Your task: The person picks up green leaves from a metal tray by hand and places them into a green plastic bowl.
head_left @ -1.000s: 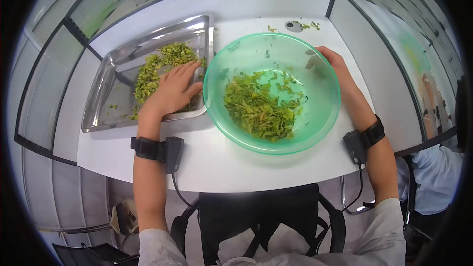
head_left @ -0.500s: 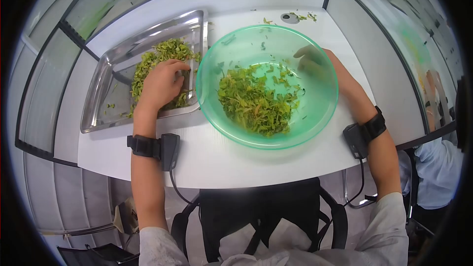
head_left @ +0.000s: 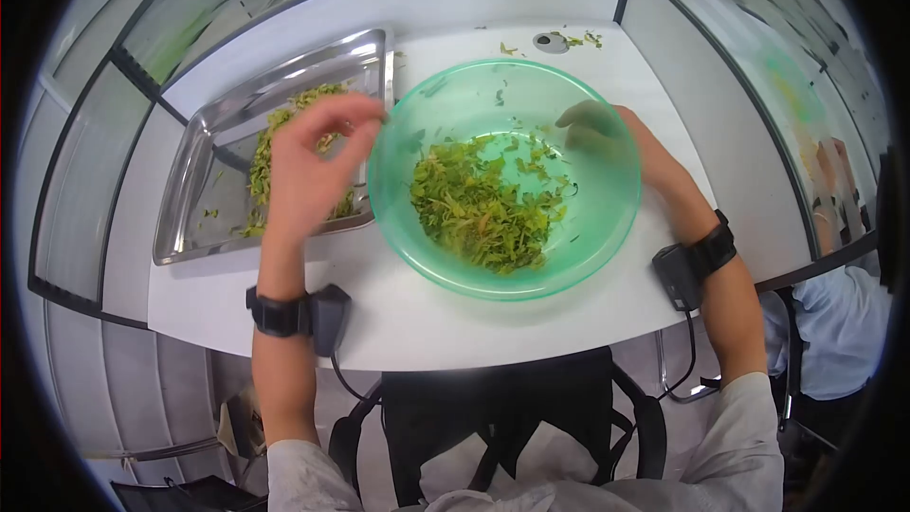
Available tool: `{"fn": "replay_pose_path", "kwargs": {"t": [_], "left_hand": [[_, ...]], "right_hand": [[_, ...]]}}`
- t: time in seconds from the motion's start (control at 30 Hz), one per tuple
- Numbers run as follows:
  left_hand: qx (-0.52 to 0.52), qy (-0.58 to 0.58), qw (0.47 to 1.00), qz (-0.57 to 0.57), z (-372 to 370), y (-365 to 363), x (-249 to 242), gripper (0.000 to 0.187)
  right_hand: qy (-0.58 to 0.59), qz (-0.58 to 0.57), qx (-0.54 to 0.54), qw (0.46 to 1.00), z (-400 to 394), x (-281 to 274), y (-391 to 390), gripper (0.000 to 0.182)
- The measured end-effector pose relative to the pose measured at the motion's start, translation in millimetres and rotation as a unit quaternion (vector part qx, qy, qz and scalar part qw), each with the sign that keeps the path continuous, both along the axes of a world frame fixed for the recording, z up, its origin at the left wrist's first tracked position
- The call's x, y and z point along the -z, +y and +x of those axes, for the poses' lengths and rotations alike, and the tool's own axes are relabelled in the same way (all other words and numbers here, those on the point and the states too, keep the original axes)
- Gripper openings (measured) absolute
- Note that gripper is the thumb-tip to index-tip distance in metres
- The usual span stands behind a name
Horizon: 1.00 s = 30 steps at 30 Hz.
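Observation:
My left hand (head_left: 318, 161) is raised over the right side of a metal tray (head_left: 175, 218), close to the left rim of a translucent green bowl (head_left: 455, 286). Its thumb and forefinger curve together in a pinch, a tiny dark bit showing at the tips; what it is I cannot make out. Chopped green leaves (head_left: 259, 171) lie in the tray, partly covered by this hand. A larger heap of chopped leaves (head_left: 483, 209) fills the bowl's left and middle. Against the bowl's outer right wall rests my right hand (head_left: 597, 128), its fingers seen through the plastic.
A round cable hole (head_left: 550, 42) with leaf scraps beside it sits at the back of the white desk (head_left: 436, 346). Partition walls enclose the desk. A black chair (head_left: 493, 398) stands at the front edge, and another person's sleeve (head_left: 834, 332) shows at right.
My left hand has lifted off the leaves in the tray and moved up towards the bowl's left rim. The bowl and my right hand have shifted slightly left.

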State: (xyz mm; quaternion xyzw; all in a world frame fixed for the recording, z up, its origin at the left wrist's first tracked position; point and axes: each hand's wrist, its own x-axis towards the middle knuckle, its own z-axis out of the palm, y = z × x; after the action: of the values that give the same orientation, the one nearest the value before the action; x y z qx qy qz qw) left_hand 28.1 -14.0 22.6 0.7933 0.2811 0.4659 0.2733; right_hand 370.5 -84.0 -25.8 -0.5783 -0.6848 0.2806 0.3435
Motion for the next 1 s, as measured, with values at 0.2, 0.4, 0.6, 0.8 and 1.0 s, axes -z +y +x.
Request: {"fn": "replay_pose_path", "kwargs": {"t": [0.2,0.4,0.6,0.8,1.0], "left_hand": [[0.125,0.18,0.972,0.082,17,-15,7,0.012],[0.139,0.098,0.984,-0.054,21,-23,5,0.021],[0.117,0.121,0.985,0.046,19,-20,4,0.024],[0.129,0.118,0.984,0.016,19,-26,3,0.023],[0.115,0.097,0.988,0.02,21,-23,6,0.022]], "right_hand": [[-0.005,0.025,-0.007,1.0,-1,2,-1,0.026],[-0.002,0.01,-0.019,1.0,-3,-2,-3,0.024],[0.008,0.002,-0.012,1.0,-3,-3,-1,0.024],[-0.008,0.001,-0.009,1.0,-6,-5,-3,0.025],[-0.005,0.018,-0.029,0.999,1,1,1,0.025]]}}
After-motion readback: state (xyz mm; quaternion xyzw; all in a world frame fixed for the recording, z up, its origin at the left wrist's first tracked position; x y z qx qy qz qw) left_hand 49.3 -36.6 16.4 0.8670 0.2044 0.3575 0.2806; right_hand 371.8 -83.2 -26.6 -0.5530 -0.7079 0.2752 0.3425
